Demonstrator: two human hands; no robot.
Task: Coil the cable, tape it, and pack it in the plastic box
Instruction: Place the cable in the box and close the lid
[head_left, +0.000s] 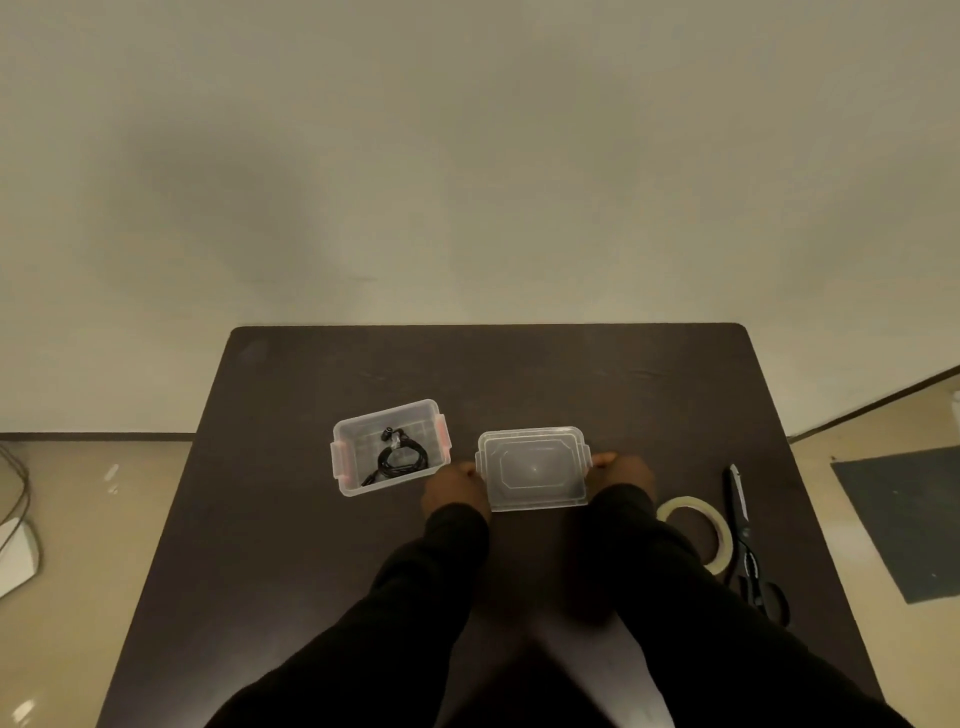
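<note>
On the table (311, 519) your box (358, 470) stood open with the coiled cable (402, 457) already inside. You held its lid (534, 467) by both short edges — left hand (452, 491), right hand (623, 475). Only closing remained, it seemed — tape (698, 530) and scissors (745, 540) lay aside.

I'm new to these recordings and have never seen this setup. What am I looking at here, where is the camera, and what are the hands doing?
There is no machine: a person wears one camera on the head, looking down at a dark table. The left hand and right hand grip the two short ends of a clear lid. To the left stands the open plastic box with the coiled black cable inside. A tape roll and scissors lie on the right.
</note>
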